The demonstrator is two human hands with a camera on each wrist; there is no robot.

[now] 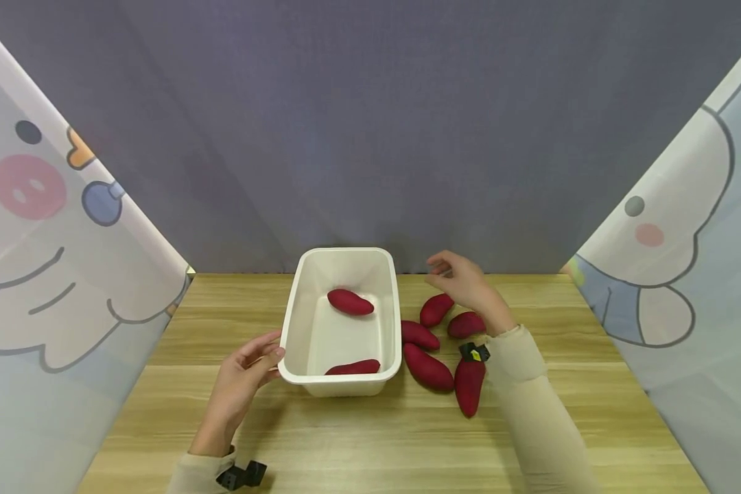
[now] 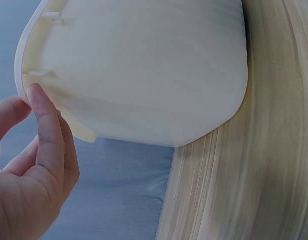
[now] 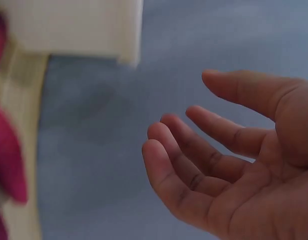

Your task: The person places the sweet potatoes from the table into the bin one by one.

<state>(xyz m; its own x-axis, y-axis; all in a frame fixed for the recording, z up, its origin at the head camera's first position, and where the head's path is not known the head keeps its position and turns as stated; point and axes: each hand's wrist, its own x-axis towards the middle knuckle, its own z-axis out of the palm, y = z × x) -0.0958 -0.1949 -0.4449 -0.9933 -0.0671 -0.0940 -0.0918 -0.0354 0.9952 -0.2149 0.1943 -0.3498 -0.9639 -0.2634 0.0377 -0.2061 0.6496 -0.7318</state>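
A white plastic bin [image 1: 347, 255] stands on the table with two dark red sweet potatoes inside, one sweet potato [image 1: 350, 302] toward the back and another sweet potato [image 1: 353, 368] along the front wall. My left hand [image 1: 247, 377] pinches the bin's rim at its front left corner, thumb and fingertips on either side of the lip [image 2: 22, 75]. Empty and with loosely bent fingers, my right hand [image 1: 463, 281] hovers to the right of the bin. Below it lie several loose sweet potatoes, among them one sweet potato [image 1: 436, 310] nearest the hand.
More sweet potatoes lie close against the bin's right side, including a large sweet potato [image 1: 429, 368] and a long sweet potato [image 1: 469, 387] under the right wrist. A grey curtain [image 1: 370, 137] hangs behind the wooden table [image 1: 370, 446]. Cartoon-printed cloths flank both sides.
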